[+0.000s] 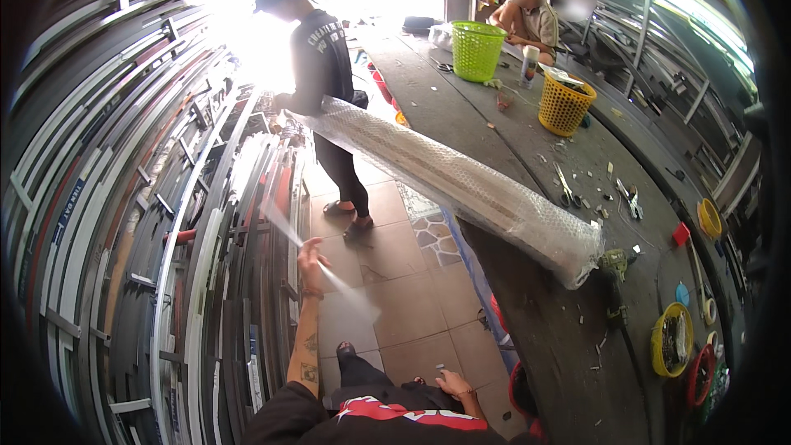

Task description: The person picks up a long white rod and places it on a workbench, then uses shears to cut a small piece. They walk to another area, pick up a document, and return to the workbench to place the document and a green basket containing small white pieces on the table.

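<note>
Raised out in front on the left, my left hand (311, 262) is closed around a thin whitish strip (334, 278); both of its ends are smeared by motion. My right hand (453, 383) hangs low beside my right thigh, near the table edge. A small pale patch shows by its fingers, but whether they grip anything is unclear. Ahead, a long bundle in bubble wrap (461, 185) lies slanting over the table (527, 297). Its far end juts past the edge, close to the arms of a person in dark clothes (325, 66). Neither of my hands touches the bundle.
Racks of long metal profiles (107, 198) line the left side. On the table are a green basket (476, 51), a yellow basket (566, 105), scissors (565, 185), a spray can (529, 66), a drill (614, 292) and scraps. Another person (527, 21) sits beyond it.
</note>
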Demonstrator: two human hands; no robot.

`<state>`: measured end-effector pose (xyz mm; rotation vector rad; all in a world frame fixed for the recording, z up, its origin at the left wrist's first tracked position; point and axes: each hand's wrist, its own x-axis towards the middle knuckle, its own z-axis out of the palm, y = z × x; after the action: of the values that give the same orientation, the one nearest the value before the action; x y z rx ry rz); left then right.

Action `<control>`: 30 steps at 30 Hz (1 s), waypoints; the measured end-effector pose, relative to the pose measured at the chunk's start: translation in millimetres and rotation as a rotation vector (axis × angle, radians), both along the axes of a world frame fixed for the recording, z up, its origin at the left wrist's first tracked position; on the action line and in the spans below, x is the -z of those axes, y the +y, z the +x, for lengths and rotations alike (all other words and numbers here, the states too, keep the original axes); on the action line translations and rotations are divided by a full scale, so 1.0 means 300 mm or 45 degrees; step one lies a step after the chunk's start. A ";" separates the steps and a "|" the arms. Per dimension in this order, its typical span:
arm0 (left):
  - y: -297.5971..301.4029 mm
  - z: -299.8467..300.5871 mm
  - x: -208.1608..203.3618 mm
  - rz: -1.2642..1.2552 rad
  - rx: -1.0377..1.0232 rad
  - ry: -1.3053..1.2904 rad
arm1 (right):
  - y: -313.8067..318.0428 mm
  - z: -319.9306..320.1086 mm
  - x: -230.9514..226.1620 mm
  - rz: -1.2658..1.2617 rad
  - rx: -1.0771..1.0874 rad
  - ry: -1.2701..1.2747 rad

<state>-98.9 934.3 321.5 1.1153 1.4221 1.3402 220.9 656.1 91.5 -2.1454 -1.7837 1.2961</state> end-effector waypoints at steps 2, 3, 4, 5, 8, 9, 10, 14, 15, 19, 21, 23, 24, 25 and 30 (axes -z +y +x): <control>-0.036 0.035 -0.005 0.350 0.032 0.837 | -0.002 -0.008 -0.006 0.030 0.033 0.017; -0.059 0.046 -0.013 0.525 0.039 1.284 | -0.005 -0.012 -0.011 0.021 0.050 0.023; -0.072 0.048 -0.031 0.492 -0.008 1.624 | -0.007 -0.013 -0.015 0.017 0.072 0.032; -0.072 0.058 -0.049 0.663 -0.227 1.465 | -0.012 -0.015 -0.018 -0.035 0.069 0.024; -0.035 0.056 -0.102 0.909 -0.734 0.807 | -0.020 -0.013 -0.020 -0.119 0.066 0.007; -0.019 0.035 -0.116 0.885 -0.815 0.562 | -0.024 -0.012 -0.018 -0.102 0.061 -0.004; -0.004 0.012 -0.125 0.878 -0.919 0.262 | -0.023 -0.009 -0.015 -0.081 0.053 -0.018; 0.012 -0.058 -0.124 0.585 -0.616 -0.191 | -0.013 -0.003 -0.013 -0.089 0.026 -0.028; 0.001 -0.064 -0.126 0.612 -0.257 -0.169 | -0.003 0.000 -0.018 -0.081 0.032 -0.018; -0.063 -0.047 -0.166 0.889 -0.328 1.006 | 0.012 0.001 -0.056 -0.071 0.032 0.019; -0.056 -0.040 -0.209 1.138 -0.657 0.847 | 0.017 -0.003 -0.078 -0.068 0.027 0.020; -0.040 -0.056 -0.239 1.040 -0.940 0.261 | 0.019 -0.008 -0.094 -0.093 0.035 0.003; -0.029 -0.084 -0.250 0.979 -0.883 -0.186 | 0.021 -0.011 -0.099 -0.096 0.021 0.008; -0.015 -0.104 -0.253 0.936 -0.824 -0.626 | 0.025 -0.012 -0.102 -0.095 0.016 0.008; -0.012 -0.090 -0.169 0.492 0.165 0.008 | 0.042 -0.013 -0.097 -0.073 -0.035 -0.030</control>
<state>-126.0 930.6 372.1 1.4353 1.0984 1.5562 217.1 668.6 120.7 -2.1819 -1.8132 1.3502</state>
